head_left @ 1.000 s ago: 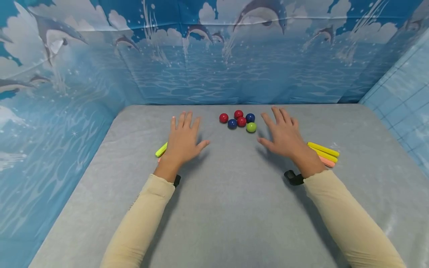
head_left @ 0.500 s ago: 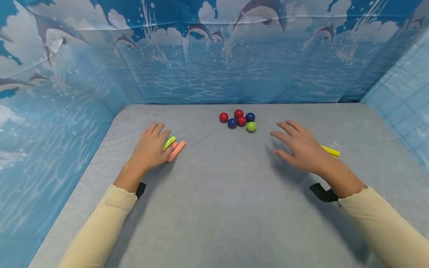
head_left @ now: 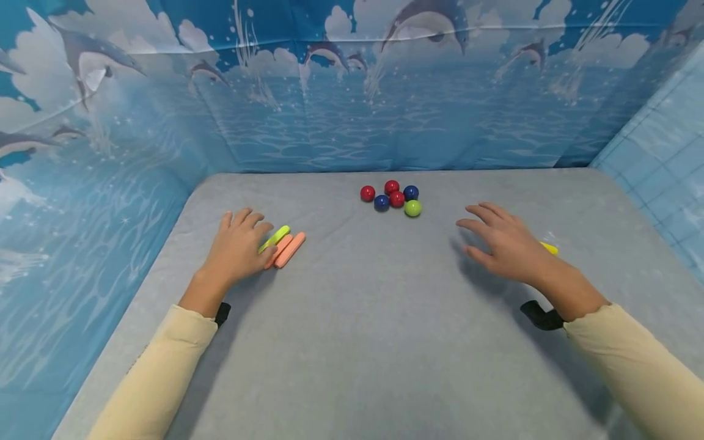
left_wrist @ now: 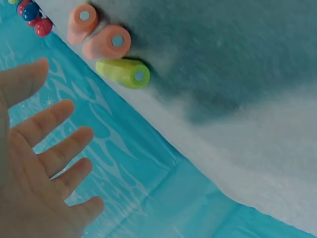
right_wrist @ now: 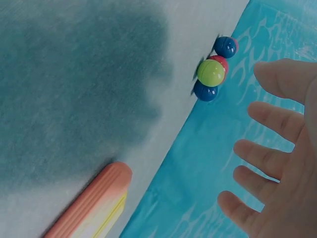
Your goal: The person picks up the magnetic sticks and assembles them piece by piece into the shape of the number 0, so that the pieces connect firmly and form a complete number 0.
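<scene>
My left hand point(head_left: 236, 244) hovers above the table's left side, fingers spread and relaxed, holding nothing. Beside its thumb lie a lime-green stick point(head_left: 279, 234) and two salmon-orange sticks point(head_left: 290, 250), thick and rounded like highlighter pens. The left wrist view shows a pale round spot on each stick's end. Across the table, my right hand point(head_left: 503, 247) hovers with loosely bent fingers and nothing in them. It mostly hides a yellow stick point(head_left: 549, 248) in the head view; from the right wrist, a salmon-orange stick point(right_wrist: 96, 198) shows next to yellow.
Near the back edge sits a cluster of shiny balls: several red balls point(head_left: 367, 194), two blue balls point(head_left: 382, 203) and a lime-green ball point(head_left: 413, 208). Grey cloth covers the table point(head_left: 352, 342). A blue dolphin-print curtain point(head_left: 341, 128) stands behind and to the left.
Both hands have drawn back toward the person and apart, the left going left and the right going right. The sticks by the left hand are now more exposed. The balls have stayed put.
</scene>
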Action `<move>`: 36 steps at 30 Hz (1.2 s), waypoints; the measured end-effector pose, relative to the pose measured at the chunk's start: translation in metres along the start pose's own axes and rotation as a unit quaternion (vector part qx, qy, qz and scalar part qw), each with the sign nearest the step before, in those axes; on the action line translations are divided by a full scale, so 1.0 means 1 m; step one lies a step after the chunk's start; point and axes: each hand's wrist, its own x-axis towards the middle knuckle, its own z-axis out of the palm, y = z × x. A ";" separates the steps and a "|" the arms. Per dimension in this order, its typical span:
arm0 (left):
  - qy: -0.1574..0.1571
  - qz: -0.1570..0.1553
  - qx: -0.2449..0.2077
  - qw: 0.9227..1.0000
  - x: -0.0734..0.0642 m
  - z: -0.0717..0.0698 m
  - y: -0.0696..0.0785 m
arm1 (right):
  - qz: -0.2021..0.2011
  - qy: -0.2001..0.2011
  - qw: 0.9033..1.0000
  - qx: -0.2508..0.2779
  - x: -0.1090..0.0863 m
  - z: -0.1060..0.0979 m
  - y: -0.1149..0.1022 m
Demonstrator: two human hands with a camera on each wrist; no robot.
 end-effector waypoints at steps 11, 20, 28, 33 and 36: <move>0.003 0.040 -0.020 0.999 0.009 0.010 0.017 | 0.009 -0.019 1.000 -0.003 0.003 0.000 -0.003; -0.019 0.037 -0.021 0.999 0.018 0.016 0.025 | 0.013 -0.035 0.999 0.005 0.007 0.001 -0.005; -0.042 0.029 -0.023 0.998 0.022 0.021 0.026 | 0.023 -0.056 0.998 0.019 0.009 0.001 -0.011; -0.075 -0.007 -0.049 0.996 0.022 0.021 0.029 | 0.024 -0.061 0.992 0.106 0.012 0.000 -0.016; -0.087 -0.026 -0.063 0.994 0.022 0.020 0.029 | 0.034 -0.063 0.983 0.170 0.015 0.000 -0.019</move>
